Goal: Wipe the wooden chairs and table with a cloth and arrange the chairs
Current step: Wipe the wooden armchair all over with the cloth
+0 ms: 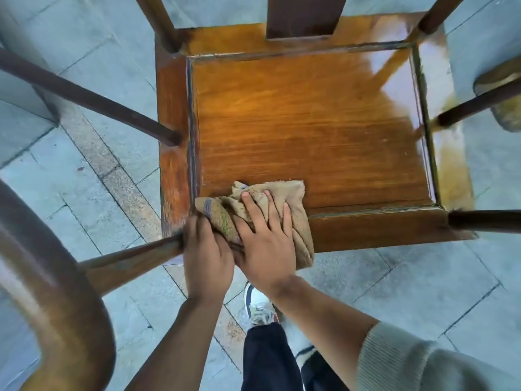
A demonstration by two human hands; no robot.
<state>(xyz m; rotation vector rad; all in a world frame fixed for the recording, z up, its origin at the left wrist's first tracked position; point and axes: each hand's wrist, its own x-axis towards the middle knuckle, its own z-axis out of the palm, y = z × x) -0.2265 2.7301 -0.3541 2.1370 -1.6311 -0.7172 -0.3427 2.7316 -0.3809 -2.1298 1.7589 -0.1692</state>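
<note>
I look straight down on a wooden chair with an orange-brown seat [310, 122], its dark posts and rails rising toward me. A crumpled tan cloth [298, 221] lies on the near left corner of the seat, hanging over the front edge. My right hand [265, 235] presses flat on the cloth with spread fingers. Just left of it, my left hand [207, 249] grips the base of the chair's near left post [127, 263] at the seat corner, touching the cloth's striped end.
A curved wooden armrest [50, 277] sweeps across the lower left. Grey stone paving [394, 292] surrounds the chair. My shoe [259, 306] and dark trouser leg stand just before the seat. A round brownish object [501, 97] sits at the right edge.
</note>
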